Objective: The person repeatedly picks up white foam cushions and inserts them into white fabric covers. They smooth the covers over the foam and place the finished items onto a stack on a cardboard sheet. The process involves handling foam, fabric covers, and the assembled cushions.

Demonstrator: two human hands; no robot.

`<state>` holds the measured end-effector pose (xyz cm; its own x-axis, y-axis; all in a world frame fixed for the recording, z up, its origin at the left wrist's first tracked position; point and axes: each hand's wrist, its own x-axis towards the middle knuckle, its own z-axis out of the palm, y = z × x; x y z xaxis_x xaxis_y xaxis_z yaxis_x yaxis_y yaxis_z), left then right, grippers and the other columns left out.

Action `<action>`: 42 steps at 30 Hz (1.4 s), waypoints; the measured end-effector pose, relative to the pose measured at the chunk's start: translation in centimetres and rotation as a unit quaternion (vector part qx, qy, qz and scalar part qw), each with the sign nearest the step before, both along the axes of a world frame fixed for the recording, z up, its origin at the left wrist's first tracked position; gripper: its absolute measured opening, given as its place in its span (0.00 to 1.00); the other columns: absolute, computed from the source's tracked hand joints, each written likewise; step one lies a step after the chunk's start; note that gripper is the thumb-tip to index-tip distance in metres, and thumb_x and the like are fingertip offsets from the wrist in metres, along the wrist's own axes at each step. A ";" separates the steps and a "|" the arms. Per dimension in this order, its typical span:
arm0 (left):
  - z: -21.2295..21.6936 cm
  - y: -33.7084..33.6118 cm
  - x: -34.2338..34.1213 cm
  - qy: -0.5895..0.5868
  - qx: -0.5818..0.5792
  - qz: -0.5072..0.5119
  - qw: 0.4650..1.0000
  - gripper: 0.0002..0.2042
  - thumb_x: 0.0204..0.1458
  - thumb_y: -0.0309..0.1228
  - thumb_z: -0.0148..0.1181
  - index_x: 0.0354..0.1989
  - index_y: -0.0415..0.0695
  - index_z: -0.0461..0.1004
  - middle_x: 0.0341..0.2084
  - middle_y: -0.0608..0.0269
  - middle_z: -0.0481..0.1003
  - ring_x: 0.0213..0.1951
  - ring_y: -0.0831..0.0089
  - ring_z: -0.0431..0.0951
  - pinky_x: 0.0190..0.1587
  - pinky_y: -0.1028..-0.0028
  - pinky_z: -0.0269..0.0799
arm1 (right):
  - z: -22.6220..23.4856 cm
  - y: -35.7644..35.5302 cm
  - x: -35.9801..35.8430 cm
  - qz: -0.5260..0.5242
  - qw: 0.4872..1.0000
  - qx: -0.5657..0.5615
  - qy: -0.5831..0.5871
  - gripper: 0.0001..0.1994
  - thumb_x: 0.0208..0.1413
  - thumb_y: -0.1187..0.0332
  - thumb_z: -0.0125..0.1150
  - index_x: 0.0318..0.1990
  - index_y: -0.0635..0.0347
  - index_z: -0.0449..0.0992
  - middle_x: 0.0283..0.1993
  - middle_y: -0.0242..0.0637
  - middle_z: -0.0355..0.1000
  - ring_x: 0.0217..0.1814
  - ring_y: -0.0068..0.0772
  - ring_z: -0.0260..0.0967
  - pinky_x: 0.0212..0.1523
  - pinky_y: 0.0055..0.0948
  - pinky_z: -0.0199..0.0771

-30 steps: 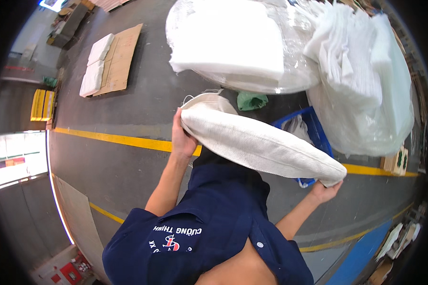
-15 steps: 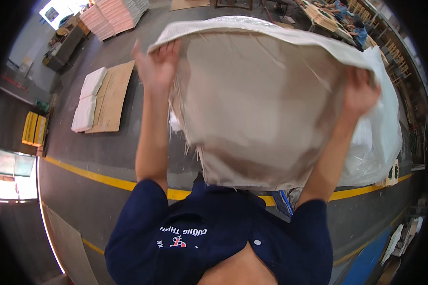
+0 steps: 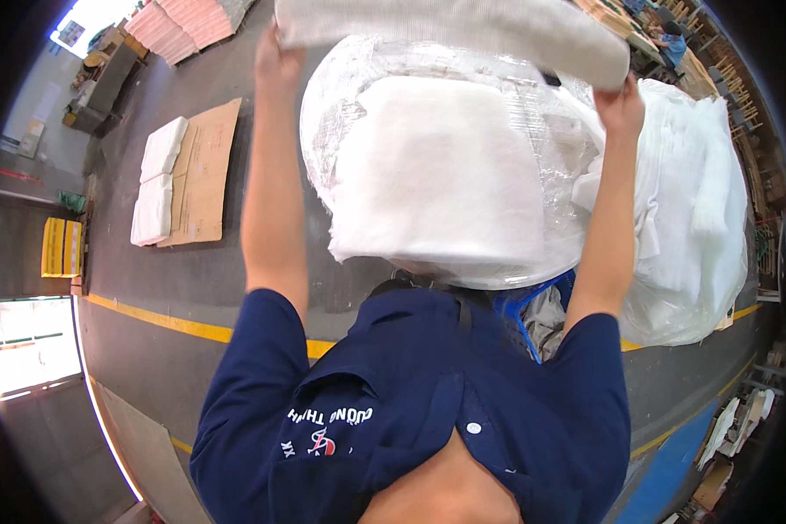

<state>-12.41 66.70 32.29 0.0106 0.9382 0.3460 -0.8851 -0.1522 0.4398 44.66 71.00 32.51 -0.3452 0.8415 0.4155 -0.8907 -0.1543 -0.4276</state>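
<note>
Two bulky white bundles dominate the scene, standing on a grey floor [image 3: 175, 284]: a rounded, plastic-wrapped bundle [image 3: 320, 131] straight ahead of the person, and a bagged bundle [image 3: 694, 196] of soft folds just to its right. One thick white sheet [image 3: 437, 170] lies flat on top of the wrapped bundle. Across the top of the view stretches a pale ribbed cloth [image 3: 463, 24], partly cut off by the upper edge and sloping lower toward the right; whether it touches the bundle is unclear. Below, a blue crate [image 3: 517, 301] shows partly, holding crumpled grey material [image 3: 546, 316]. Both arms reach forward, the left hand [image 3: 279, 61] at the cloth's left end, the right hand [image 3: 620, 106] at its right. The fingers of each grasp the cloth's edge; how firmly, I cannot tell. The step in hand looks like spreading or shaking the cloth at arm's length; the next move seems to call for keeping both ends level.
</note>
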 end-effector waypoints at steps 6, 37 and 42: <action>-18.7 -19.5 6.9 0.081 -0.340 0.156 0.924 0.22 0.67 0.42 0.39 0.61 0.37 0.61 0.59 0.57 0.67 0.60 0.65 0.67 0.62 0.62 0.65 | -20.1 -17.0 0.3 -0.278 0.877 -0.304 -0.249 0.17 0.64 0.58 0.46 0.52 0.57 0.73 0.50 0.36 0.74 0.50 0.29 0.73 0.47 0.31 0.75; -22.7 -11.6 3.3 0.806 -0.167 0.467 0.323 0.12 0.54 0.25 0.56 0.47 0.38 0.70 0.46 0.50 0.71 0.50 0.55 0.71 0.52 0.62 0.65 | -20.4 -1.6 -1.4 -0.379 0.368 0.129 -0.839 0.22 0.56 0.66 0.55 0.57 0.64 0.66 0.51 0.51 0.66 0.56 0.54 0.63 0.57 0.43 0.63; -20.3 3.4 10.8 0.847 -0.057 0.377 0.370 0.19 0.54 0.32 0.60 0.52 0.37 0.70 0.50 0.50 0.71 0.53 0.52 0.69 0.55 0.58 0.63 | -21.2 8.7 -9.1 -0.349 0.310 0.175 -0.867 0.19 0.59 0.62 0.55 0.55 0.60 0.69 0.55 0.50 0.67 0.55 0.52 0.68 0.53 0.46 0.67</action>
